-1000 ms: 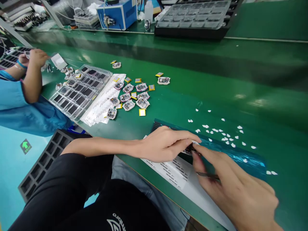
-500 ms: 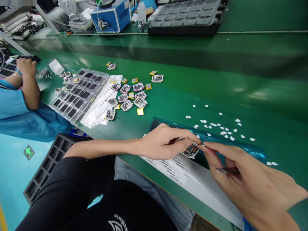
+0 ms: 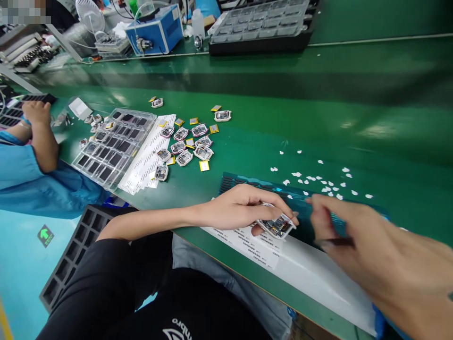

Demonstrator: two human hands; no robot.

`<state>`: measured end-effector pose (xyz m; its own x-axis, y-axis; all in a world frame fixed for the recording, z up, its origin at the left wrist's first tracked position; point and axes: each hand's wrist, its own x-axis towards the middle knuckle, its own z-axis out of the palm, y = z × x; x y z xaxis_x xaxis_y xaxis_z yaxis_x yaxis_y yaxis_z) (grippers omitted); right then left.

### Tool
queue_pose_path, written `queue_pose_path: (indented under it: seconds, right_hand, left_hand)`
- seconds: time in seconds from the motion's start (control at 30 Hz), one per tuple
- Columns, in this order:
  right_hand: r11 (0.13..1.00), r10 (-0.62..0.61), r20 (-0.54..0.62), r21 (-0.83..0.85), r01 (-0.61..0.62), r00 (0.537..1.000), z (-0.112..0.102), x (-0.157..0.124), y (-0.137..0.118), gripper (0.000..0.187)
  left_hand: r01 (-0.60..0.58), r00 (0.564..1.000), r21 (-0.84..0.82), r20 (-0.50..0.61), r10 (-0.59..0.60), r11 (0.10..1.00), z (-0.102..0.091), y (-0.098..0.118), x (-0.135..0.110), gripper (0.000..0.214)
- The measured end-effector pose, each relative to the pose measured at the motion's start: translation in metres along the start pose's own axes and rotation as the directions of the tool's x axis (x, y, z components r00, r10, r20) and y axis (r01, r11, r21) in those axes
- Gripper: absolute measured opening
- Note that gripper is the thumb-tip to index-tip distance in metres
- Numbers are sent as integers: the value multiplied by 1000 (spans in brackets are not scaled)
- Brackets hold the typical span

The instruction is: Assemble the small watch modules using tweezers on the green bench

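My left hand [image 3: 244, 205] is closed around the edge of a small white device casing [image 3: 278, 226], its circuit board facing up. The casing is tilted above the printed sticker sheet [image 3: 244, 245]. Just to the right, my right hand [image 3: 368, 245] is smeared by motion, with thumb and forefinger close together. A slim dark metal tool [image 3: 336, 242] is tucked in that hand; most of it is hidden. Whether the fingertips also pinch something small, I cannot make out. Beneath both hands runs a teal strip [image 3: 304, 200] with dark slots at its left end.
Small white bits [image 3: 329, 184] lie scattered behind the strip. Several open casings [image 3: 184, 158] and yellow-edged battery cells [image 3: 204, 165] sit further left, beside a clear compartment tray [image 3: 116, 146]. A co-worker's arm [image 3: 44, 134] rests at the far left. A blue box [image 3: 155, 33] stands at the back.
My right hand has drawn away from the casing, rightward, leaving a gap. The casing in my left hand now shows more fully. The whole view has shifted slightly.
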<state>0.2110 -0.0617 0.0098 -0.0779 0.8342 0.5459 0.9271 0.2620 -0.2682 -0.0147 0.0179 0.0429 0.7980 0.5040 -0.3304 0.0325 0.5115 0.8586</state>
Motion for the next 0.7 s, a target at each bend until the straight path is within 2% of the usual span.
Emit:
queue_pose_path:
  seconds: [0.1, 0.17, 0.23, 0.3, 0.4, 0.5, 0.7]
  right_hand:
    - [953, -104, -74, -291, 78, 992, -3, 12, 6, 22]
    - [936, -150, -93, -333, 111, 984, -4, 18, 8, 40]
    - [932, -242, -104, -301, 202, 965, -3, 20, 7, 57]
    - [911, -369, -71, -227, 345, 927, -2, 19, 4, 71]
    - [847, -524, 0, -99, 522, 851, -2, 15, 0, 76]
    - [828, -557, 15, -55, 557, 830, -4, 12, 0, 79]
    - [849, -528, -9, -26, 527, 849, -5, 9, 3, 81]
  left_hand:
    - [-32, 997, 9, -64, 32, 999, 0, 0, -1, 17]
    - [-47, 994, 49, -96, 52, 998, -1, -2, -1, 16]
    - [-60, 991, 84, -113, 70, 995, -3, -4, 0, 12]
    - [-73, 990, 111, -112, 86, 991, -4, -6, 0, 9]
    - [-89, 990, 168, -92, 105, 982, -4, -8, 0, 6]
    - [-99, 990, 209, -81, 118, 973, -4, -11, 0, 4]
    - [-152, 971, 294, -135, 198, 944, -6, -22, -1, 9]
